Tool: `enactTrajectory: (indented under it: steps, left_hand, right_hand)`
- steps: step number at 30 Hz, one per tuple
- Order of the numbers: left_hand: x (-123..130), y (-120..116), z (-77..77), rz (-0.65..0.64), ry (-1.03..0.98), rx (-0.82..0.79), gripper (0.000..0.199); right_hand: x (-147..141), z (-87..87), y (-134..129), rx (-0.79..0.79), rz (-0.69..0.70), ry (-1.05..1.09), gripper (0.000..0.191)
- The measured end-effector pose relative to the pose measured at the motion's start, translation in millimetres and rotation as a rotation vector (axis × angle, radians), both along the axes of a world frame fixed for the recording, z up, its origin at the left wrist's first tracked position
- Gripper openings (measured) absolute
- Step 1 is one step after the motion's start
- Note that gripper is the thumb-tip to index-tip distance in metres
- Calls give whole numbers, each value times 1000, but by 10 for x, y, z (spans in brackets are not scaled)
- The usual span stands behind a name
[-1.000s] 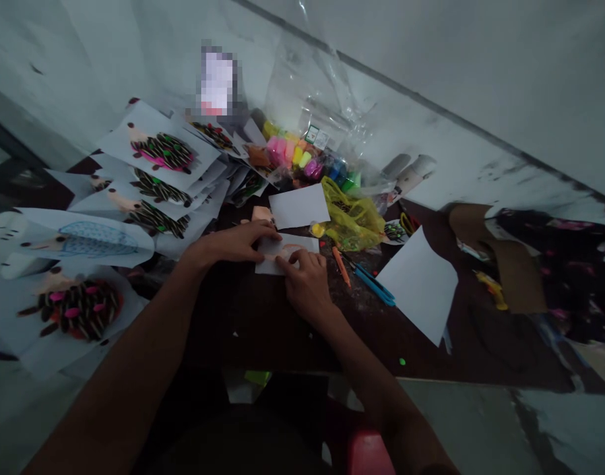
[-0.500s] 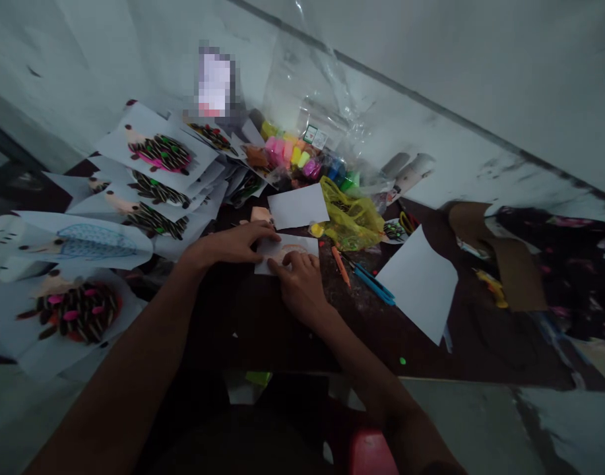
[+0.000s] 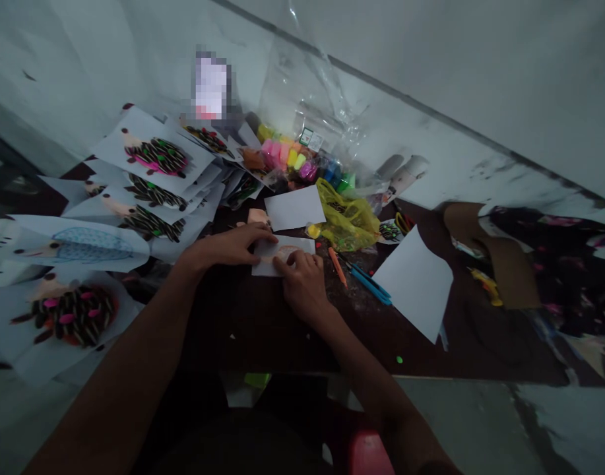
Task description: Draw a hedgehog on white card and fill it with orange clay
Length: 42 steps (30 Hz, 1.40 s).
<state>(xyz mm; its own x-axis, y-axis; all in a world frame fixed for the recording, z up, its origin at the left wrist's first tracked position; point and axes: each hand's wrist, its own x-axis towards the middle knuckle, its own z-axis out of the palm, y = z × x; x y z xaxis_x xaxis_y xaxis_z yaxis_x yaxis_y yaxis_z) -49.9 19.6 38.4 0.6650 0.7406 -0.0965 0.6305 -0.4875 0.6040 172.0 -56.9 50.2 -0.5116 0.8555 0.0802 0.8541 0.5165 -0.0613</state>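
Hedgehog pictures (image 3: pixel 156 155) lie piled at the left. The left hand (image 3: pixel 235 245) holds down the left edge of a small white card (image 3: pixel 263 269), thumb spread from fingers. The card (a peach-coloured shape on it) lies flat on the dark table (image 3: pixel 233 310), below a blank white sheet (image 3: pixel 295 208). The right hand (image 3: pixel 305 280) presses on it, fingers curled; I cannot tell whether they pinch anything. Rightward lies a yellow bag (image 3: pixel 349 221).

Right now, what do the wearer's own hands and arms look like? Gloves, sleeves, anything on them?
Left hand and right hand: no gloves. Left forearm and right forearm: no sleeves, watch or bracelet visible. Too dim to rule out rings. Right one darkens at the bottom edge; sleeve or shadow, can't tell.
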Motion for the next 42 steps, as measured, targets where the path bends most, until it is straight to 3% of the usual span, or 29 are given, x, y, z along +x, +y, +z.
enactTrajectory:
  steps: [12,16,22,28,33,42]
  left_hand:
    - [78,-34,52,57,17,48,58]
    - [157,-39,56,131,-28,67,46]
    - [259,-56,26,242,25,106,39]
    - [252,-45,1,242,31,87,40]
    - [246,-37,11,240,57,106,42]
    - [248,-54,36,245,46,111,43]
  right_hand:
    - [40,-34,59,1,-24,81,42]
    - [128,-74,130,69,-72,165,49]
    - [86,-65,142,53,-39,89,45]
    - [58,-8,156,-15,-54,71,44]
    - [165,-7,176,35,-133,132,48]
    - [136,-51,115,-5,-75,109,37]
